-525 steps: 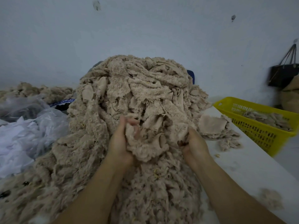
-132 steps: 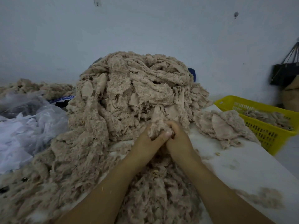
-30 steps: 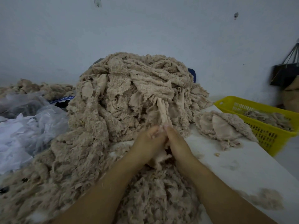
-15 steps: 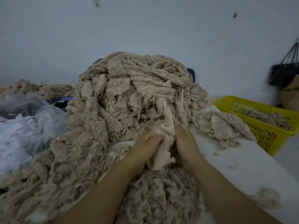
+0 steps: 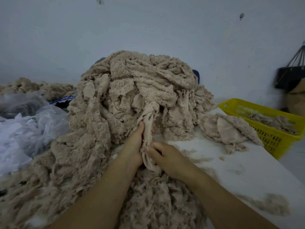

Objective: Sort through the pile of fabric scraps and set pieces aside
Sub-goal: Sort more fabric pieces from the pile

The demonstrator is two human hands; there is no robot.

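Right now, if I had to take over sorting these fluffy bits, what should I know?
Left hand grips a long beige strip that runs up into the big pile; right hand pinches its lower end.
Done: a small heap lies set aside on the table, and a few scraps are in the yellow basket.
Left: pull this strip free, set it aside, then go on through the pile, by far the larger share.
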